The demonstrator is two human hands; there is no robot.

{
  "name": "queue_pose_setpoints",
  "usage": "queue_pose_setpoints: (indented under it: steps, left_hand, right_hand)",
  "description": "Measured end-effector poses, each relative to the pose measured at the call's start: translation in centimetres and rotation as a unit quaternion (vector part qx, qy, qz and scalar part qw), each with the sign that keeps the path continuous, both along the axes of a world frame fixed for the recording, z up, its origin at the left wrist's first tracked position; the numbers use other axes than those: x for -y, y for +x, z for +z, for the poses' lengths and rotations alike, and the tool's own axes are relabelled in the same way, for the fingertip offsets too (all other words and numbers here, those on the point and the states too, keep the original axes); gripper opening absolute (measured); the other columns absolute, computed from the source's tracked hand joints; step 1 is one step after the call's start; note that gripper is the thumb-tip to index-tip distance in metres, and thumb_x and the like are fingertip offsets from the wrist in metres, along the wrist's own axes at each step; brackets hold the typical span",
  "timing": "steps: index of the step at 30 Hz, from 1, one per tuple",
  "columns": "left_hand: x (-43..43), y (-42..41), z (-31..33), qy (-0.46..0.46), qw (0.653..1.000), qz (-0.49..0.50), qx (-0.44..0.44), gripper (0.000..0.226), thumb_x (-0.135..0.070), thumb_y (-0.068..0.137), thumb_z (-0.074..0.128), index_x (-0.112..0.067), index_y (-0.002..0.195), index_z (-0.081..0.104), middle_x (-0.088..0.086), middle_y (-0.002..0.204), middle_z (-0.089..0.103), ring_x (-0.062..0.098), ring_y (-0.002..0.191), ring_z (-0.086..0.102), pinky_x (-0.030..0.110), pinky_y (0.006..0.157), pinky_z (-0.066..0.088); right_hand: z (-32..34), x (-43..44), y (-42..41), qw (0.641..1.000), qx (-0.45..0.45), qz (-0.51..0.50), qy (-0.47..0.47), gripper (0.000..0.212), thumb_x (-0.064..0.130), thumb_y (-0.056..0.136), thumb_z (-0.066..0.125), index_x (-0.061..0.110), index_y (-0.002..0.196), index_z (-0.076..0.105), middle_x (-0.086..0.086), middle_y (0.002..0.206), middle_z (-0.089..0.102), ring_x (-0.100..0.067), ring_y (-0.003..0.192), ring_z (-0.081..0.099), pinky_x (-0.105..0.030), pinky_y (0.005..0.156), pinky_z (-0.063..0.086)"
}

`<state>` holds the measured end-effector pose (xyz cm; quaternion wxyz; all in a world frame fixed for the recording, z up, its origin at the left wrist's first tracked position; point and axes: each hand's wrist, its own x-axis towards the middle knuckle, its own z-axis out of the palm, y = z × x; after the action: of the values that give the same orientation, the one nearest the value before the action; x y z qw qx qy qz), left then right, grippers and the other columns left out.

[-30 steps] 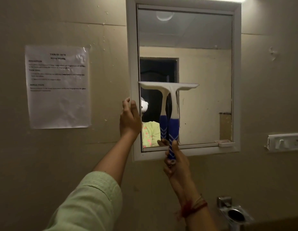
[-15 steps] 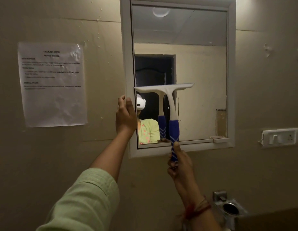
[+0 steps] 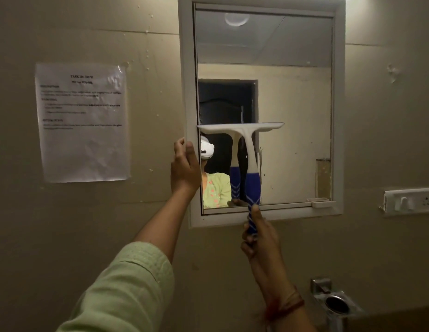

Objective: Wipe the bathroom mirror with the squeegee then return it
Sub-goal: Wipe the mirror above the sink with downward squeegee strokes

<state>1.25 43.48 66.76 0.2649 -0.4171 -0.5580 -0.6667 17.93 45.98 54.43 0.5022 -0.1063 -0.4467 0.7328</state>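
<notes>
A white-framed bathroom mirror (image 3: 292, 104) hangs on the beige wall. My right hand (image 3: 259, 238) grips the blue lower end of the squeegee (image 3: 250, 149), which stands upright. Its white blade lies level against the glass, across the left half of the mirror at mid height. My left hand (image 3: 184, 168) clasps the mirror frame's left edge (image 3: 184, 92), fingers wrapped around it. The glass reflects the squeegee and a person in a green top.
A printed paper sheet (image 3: 82, 121) is taped to the wall left of the mirror. A white switch and socket plate (image 3: 410, 201) sits at the right. A chrome holder (image 3: 333, 300) juts from the wall below right. A small white catch (image 3: 321, 202) sits at the mirror's lower right corner.
The squeegee blade has slid slightly down the glass with my right hand. My left hand stays on the frame's left edge. The view has shifted a little.
</notes>
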Motion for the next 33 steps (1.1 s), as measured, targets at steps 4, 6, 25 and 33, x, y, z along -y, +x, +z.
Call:
queue_pose_setpoints:
  steps: [4,6,25,33]
  left_hand:
    - [-0.1,-0.1,0.0,-0.005,1.000,0.004,0.002,0.046,-0.041,0.098,0.021,-0.008,0.122,0.042,0.015,0.098,0.063,0.026,0.086,0.060,0.027,0.067,0.036]
    - [-0.1,-0.1,0.0,-0.006,1.000,0.004,-0.001,0.045,-0.040,0.098,0.022,-0.007,0.121,0.042,0.013,0.094,0.062,0.025,0.082,0.060,0.025,0.061,0.037]
    - [-0.2,-0.2,0.1,-0.003,1.000,-0.005,0.006,0.045,-0.039,0.098,0.023,-0.004,0.119,0.043,0.015,0.092,0.063,0.030,0.082,0.059,0.032,0.067,0.042]
    - [-0.2,-0.1,0.1,0.004,1.000,0.000,0.004,0.045,-0.038,0.098,0.022,-0.004,0.119,0.043,0.002,0.083,0.055,0.017,0.074,0.054,0.024,0.063,0.036]
  right_hand:
    - [-2.1,0.0,-0.9,1.000,0.020,0.006,-0.013,0.039,0.047,0.071,0.065,0.013,0.088,0.056,0.003,0.063,0.055,-0.004,0.043,0.041,-0.016,0.033,0.030]
    - [-4.5,0.3,-1.3,0.999,0.028,0.014,-0.034,0.040,0.047,0.069,0.065,0.013,0.088,0.057,0.002,0.063,0.055,-0.004,0.043,0.041,-0.017,0.033,0.030]
    - [-8.1,0.6,-1.0,0.998,0.050,0.025,-0.040,0.036,0.045,0.069,0.064,0.013,0.084,0.056,0.001,0.062,0.052,-0.006,0.043,0.039,-0.017,0.034,0.027]
    - [-4.5,-0.6,-0.5,0.999,0.026,0.026,-0.006,0.035,0.047,0.071,0.064,0.016,0.086,0.056,0.005,0.057,0.053,-0.003,0.040,0.039,-0.015,0.032,0.028]
